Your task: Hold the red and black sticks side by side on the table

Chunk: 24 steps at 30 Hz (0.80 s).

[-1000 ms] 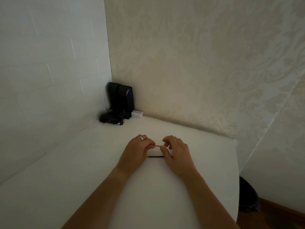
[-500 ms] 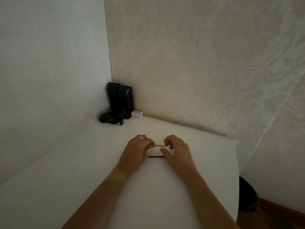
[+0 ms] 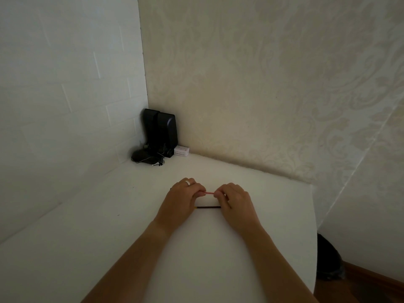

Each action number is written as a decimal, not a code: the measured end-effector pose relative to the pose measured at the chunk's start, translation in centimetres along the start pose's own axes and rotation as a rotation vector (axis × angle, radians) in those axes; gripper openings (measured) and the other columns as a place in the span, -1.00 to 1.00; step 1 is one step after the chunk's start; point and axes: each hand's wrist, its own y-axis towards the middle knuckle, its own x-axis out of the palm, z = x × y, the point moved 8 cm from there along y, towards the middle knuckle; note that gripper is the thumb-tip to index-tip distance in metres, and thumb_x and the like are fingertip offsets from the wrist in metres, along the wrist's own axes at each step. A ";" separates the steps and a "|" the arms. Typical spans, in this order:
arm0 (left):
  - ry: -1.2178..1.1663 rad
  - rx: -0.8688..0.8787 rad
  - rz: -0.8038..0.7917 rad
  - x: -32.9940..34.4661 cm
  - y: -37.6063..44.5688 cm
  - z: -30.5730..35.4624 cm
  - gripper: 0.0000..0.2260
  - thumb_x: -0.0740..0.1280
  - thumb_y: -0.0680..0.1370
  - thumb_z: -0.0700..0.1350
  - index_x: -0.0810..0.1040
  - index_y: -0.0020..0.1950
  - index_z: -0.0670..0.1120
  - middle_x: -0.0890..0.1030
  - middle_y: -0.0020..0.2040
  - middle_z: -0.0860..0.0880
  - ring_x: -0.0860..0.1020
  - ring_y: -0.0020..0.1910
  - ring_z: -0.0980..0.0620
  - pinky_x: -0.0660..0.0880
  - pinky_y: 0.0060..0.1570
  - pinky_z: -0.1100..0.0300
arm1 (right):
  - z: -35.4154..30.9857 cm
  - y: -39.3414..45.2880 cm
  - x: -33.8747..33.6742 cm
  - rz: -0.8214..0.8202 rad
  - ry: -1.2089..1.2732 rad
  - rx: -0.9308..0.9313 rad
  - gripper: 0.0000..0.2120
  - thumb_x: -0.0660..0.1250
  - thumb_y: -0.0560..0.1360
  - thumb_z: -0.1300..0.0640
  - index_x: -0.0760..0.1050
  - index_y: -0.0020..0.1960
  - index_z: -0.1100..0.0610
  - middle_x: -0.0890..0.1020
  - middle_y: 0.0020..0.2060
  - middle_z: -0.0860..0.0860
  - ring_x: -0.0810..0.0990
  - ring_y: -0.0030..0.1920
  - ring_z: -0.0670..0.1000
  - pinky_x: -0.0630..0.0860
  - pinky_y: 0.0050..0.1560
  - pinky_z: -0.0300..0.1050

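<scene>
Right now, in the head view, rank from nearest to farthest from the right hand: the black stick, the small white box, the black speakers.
From the right hand:
1. Black stick, flat on the table, at the hand's left edge.
2. Small white box, far back against the wallpapered wall.
3. Black speakers, in the corner, just left of the box.

Thin pink stick [image 3: 209, 192] level above black stick [image 3: 208, 207] (yellow-tipped, flat)
</scene>
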 end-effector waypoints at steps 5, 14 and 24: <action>0.004 -0.012 0.007 0.0 0.1 -0.1 -0.67 0.14 0.65 0.06 0.65 0.02 -0.07 0.61 -0.12 0.02 0.53 -0.13 0.06 0.54 -0.15 0.06 | -0.2 0.1 -0.6 0.026 0.017 -0.018 -0.95 0.32 0.57 0.08 0.54 -0.07 -0.01 0.52 -0.21 -0.16 0.45 -0.21 -0.12 0.46 -0.10 -0.13; 0.010 -0.063 0.041 -0.4 0.0 -0.6 -0.69 0.14 0.65 0.07 0.62 0.02 -0.06 0.59 -0.12 0.05 0.52 -0.12 0.07 0.53 -0.13 0.06 | 0.7 -0.3 -3.4 0.169 0.295 0.108 -0.84 0.46 0.47 0.22 0.67 0.02 0.03 0.68 -0.14 -0.15 0.62 -0.13 -0.12 0.46 -0.07 -0.43; 0.118 -0.069 -0.017 -0.5 0.0 0.3 -0.85 0.24 0.61 0.14 0.54 0.10 0.17 0.51 -0.07 0.15 0.50 -0.06 0.19 0.36 -0.01 0.16 | 0.0 0.0 -1.7 0.003 0.226 0.083 -0.87 0.44 0.48 0.18 0.56 -0.10 -0.04 0.62 -0.22 -0.18 0.58 -0.18 -0.08 0.47 -0.14 -0.35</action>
